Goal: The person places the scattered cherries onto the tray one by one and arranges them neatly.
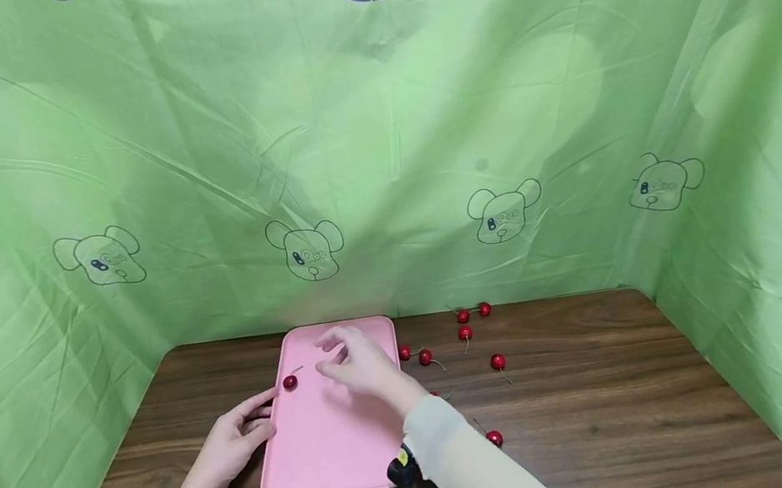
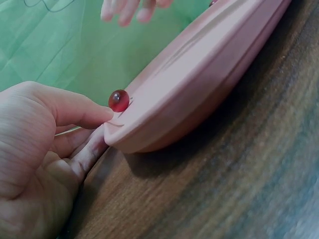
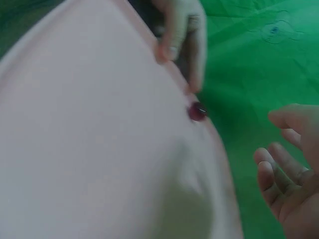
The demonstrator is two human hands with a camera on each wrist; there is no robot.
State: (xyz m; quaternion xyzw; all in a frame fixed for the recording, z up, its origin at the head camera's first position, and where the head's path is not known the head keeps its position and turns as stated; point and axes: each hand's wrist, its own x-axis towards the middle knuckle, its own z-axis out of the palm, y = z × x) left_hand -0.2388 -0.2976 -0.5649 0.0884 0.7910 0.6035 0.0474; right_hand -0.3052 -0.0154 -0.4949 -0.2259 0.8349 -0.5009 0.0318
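Observation:
A pink tray lies on the table, and one red cherry with a stem sits inside near its left rim. My left hand holds the tray's left edge; in the left wrist view its thumb is at the rim beside the cherry, with other fingers lower against the side. Above the tray, my right hand hovers with loosely bent, parted fingers and nothing between them. The right wrist view shows this hand without anything in it, apart from the cherry.
Several cherries lie right of the tray, among them one cherry farther right and one cherry beside the right sleeve. The forearm partly hides another. A green patterned cloth surrounds the wooden table at the back and sides.

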